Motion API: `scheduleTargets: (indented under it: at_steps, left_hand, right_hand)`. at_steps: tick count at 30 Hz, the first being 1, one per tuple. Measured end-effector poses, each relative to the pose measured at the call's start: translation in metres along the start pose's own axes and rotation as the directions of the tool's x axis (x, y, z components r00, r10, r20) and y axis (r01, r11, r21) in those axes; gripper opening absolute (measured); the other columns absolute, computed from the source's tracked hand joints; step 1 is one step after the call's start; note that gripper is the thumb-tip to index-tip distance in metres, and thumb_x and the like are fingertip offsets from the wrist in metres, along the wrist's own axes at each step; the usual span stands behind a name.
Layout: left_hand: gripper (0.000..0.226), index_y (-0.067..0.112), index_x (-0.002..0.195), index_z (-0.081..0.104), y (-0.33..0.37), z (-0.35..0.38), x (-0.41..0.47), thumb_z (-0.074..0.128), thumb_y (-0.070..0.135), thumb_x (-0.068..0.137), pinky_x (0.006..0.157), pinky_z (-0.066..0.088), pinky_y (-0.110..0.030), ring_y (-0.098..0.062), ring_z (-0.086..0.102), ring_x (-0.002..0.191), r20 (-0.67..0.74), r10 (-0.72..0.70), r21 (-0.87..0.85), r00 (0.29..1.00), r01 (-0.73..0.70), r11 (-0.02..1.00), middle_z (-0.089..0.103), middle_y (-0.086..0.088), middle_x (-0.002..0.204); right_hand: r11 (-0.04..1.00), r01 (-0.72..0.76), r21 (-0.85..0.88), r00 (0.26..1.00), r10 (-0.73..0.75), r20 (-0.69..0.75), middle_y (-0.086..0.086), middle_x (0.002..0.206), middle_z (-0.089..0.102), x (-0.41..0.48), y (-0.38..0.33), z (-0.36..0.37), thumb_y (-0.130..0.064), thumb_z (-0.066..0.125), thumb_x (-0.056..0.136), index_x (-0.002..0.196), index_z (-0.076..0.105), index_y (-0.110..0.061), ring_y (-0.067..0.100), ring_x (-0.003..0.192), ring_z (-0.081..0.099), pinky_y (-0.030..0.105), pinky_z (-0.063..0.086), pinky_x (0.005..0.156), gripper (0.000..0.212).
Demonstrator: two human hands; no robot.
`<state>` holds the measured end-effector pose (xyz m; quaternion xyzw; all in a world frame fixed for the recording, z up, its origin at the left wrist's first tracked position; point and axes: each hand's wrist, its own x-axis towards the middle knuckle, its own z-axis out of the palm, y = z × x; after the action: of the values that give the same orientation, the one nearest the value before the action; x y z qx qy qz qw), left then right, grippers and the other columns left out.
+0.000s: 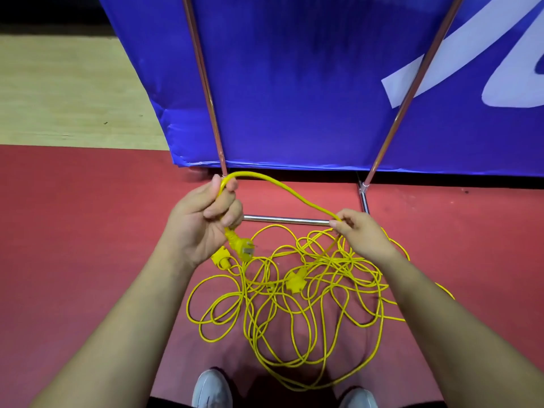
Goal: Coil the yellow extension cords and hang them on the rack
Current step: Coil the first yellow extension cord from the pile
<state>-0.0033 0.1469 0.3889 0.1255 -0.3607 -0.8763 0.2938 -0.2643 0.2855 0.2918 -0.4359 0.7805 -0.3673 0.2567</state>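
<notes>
We saw the left hand (203,213) raised above the floor, its fingers curled tight round a thin yellow rubber-sheathed extension cord (282,187). It gripped the cord just behind its chunky yellow three-pin plug (243,250), which hung below the palm with its metal prongs pointing to the right. From the top of that fist the cord rose in an arch and ran across to the right hand (360,231). There the thumb and forefinger pinched it, while the other fingers were loosely bent and held nothing.

Below the right hand the cord dropped into a tangled heap of yellow loops (312,316). The heap lay on the red mat floor (73,216) between the two forearms, just ahead of a pair of grey shoes (210,390). Two more yellow connectors lay in the heap, one (220,259) just under the left wrist and one (294,282) near the middle. We could not tell how many cords made up the tangle.

The shiny metal tube rack (206,83) stood just behind the heap. Its low crossbar (288,220) showed between the two hands, and its two slanted uprights rose in front of a large blue panel with white lettering (294,83). All of the cord we saw was either in the hands or on the floor. A pale wooden floor (59,92) showed beyond the mat on the left.
</notes>
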Motion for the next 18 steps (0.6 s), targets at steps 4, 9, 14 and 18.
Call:
scheduleTargets:
  at_steps: [4,9,14,18]
  left_hand:
    - [0.034,0.01,0.087,0.061,0.002,0.002,-0.003,0.037,0.032,0.096,0.061,0.049,-0.024,-0.01,0.056,0.06,-0.08,0.081,-0.134,0.993,-0.091,0.987,0.037,0.008,0.045]
    - [0.034,0.024,0.12,0.058,-0.003,-0.005,-0.01,0.035,0.039,0.1,0.045,0.039,-0.02,-0.014,0.044,0.042,-0.238,0.083,0.525,0.968,0.057,0.849,0.032,0.001,0.051]
    - [0.03,0.013,0.09,0.06,-0.005,-0.012,-0.01,0.037,0.026,0.103,0.039,0.026,-0.02,-0.007,0.028,0.037,-0.284,0.18,0.904,0.942,0.2,0.378,0.039,0.009,0.045]
    - [0.025,0.01,0.088,0.067,-0.01,-0.009,-0.011,0.046,0.019,0.1,0.038,0.031,-0.017,-0.002,0.038,0.038,-0.186,-0.037,0.959,0.982,0.19,0.212,0.059,0.008,0.053]
  right_hand:
    - [0.987,-0.152,0.046,0.988,0.152,0.006,0.002,0.062,0.049,-0.005,0.021,0.006,-0.016,0.061,0.093,0.076,0.055,-0.01,0.01,0.053,0.036,0.028,0.031,0.052,0.019]
    - [0.921,-0.231,0.314,0.962,0.264,-0.067,0.007,0.059,0.054,-0.003,0.01,0.014,-0.018,0.06,0.094,0.089,0.052,-0.015,0.02,0.051,0.051,0.03,0.037,0.053,0.01]
    - [0.928,-0.037,-0.371,0.959,0.138,0.249,-0.011,0.057,0.057,-0.009,-0.035,0.006,-0.008,0.059,0.084,0.068,0.066,-0.025,0.016,0.063,0.056,0.023,0.041,0.059,0.024]
    - [0.975,0.06,-0.214,0.658,0.123,0.743,0.008,0.061,0.059,-0.028,-0.08,0.004,-0.012,0.067,0.083,0.077,0.076,-0.021,0.02,0.052,0.05,0.029,0.041,0.05,0.014]
